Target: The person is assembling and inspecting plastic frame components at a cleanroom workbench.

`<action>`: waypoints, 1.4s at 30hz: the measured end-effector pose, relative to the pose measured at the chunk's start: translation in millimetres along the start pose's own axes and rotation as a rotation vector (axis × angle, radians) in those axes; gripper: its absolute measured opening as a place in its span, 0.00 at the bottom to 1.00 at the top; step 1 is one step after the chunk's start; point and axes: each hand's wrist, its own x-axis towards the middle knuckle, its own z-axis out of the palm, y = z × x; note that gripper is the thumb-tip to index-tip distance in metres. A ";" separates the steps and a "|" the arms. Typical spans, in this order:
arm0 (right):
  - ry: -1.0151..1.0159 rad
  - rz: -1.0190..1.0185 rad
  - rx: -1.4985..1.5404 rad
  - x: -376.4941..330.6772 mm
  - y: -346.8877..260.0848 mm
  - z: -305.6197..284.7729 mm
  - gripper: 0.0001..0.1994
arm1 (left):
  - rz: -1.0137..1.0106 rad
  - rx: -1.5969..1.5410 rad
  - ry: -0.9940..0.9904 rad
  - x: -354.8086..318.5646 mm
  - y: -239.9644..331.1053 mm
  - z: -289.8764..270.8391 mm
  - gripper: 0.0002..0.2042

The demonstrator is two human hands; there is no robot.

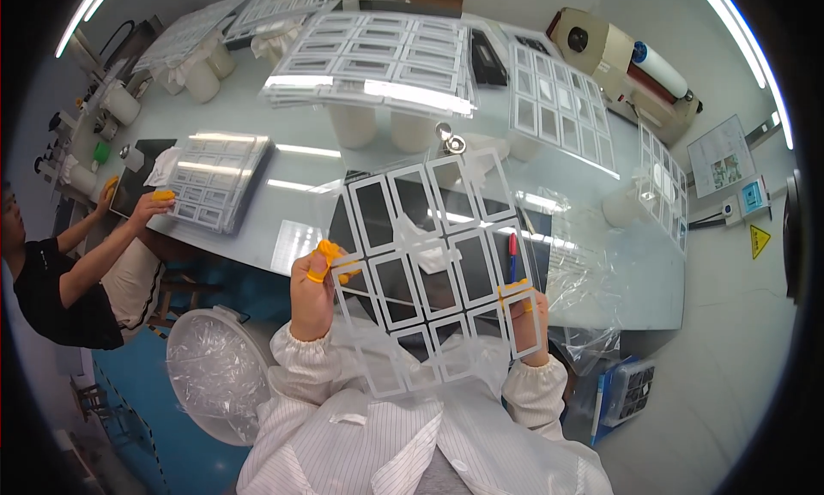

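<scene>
both hands hold a clear sheet of framed rectangular windows [433, 263] up off the table [257, 126]. left hand [313, 293] pinches its 9 o'clock edge, right hand [530, 315] its 4 o'clock corner (yellow finger cots [326, 253], likely against smudges). gripping by the edges keeps the windows untouched. red pen [512, 255] sits at 3 o'clock. co-worker's hand [153, 205] presses a stack of sheets [215, 182] at 10 o'clock.

Glossy grey worktable [300, 165], blue floor [137, 383], ceiling strip light [86, 10] overhead.

White pin-striped coat sleeves with gathered elastic cuffs, and orange finger cots on the left grip [314, 280] and right grip [530, 315].
</scene>
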 end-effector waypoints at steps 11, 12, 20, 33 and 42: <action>0.123 -0.362 -0.800 39.2 89.6 -12.4 0.10 | 0.418 -0.016 -0.242 16.0 58.1 43.8 0.16; 0.124 -0.425 -0.793 39.9 84.9 -10.6 0.08 | 0.387 -0.025 -0.262 16.8 59.8 47.0 0.15; 0.133 -0.371 -0.771 41.6 79.4 -8.7 0.07 | 0.108 -0.162 -0.256 26.7 44.4 66.5 0.12; 0.135 -0.388 -0.773 37.7 84.9 -7.4 0.11 | -0.295 -0.210 -0.019 21.0 30.4 62.2 0.15; 0.117 -0.530 -0.840 49.8 100.3 -22.8 0.07 | -0.012 -0.489 -0.072 28.2 26.1 41.7 0.12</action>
